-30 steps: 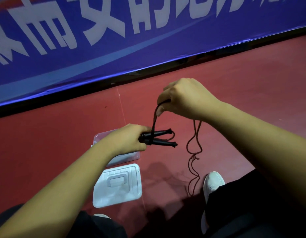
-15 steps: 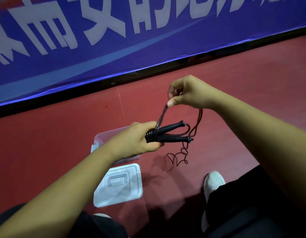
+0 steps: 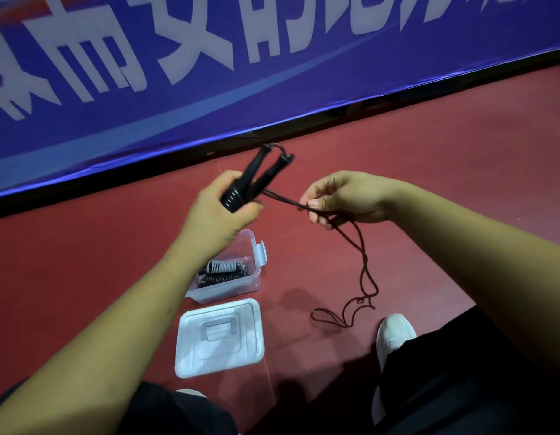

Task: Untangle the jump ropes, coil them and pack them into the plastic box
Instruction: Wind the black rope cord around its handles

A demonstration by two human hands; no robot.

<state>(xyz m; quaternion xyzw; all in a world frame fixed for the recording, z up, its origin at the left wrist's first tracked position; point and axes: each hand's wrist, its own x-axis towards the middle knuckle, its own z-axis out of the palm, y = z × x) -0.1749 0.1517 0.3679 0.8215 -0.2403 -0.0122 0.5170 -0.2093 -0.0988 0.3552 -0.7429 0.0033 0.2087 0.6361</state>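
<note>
My left hand (image 3: 217,211) grips the two black jump rope handles (image 3: 259,175), which point up and away, with several turns of cord wound round their lower ends. My right hand (image 3: 341,199) pinches the dark red cord (image 3: 363,265) a short way to the right of the handles. From that hand the doubled cord hangs down and ends in loose loops on the floor. Below my left hand stands the clear plastic box (image 3: 256,282), open, with a coiled jump rope (image 3: 225,271) inside it.
The box's white lid (image 3: 220,337) lies flat on the red floor in front of the box. A blue banner (image 3: 209,73) runs along the far side. My white shoe (image 3: 393,334) and dark trouser legs are at the bottom right and bottom left.
The handles have swung from pointing right to pointing up and away. My right hand has dropped from above the handles to their right, pulling the cord taut. The box now shows below my left hand.
</note>
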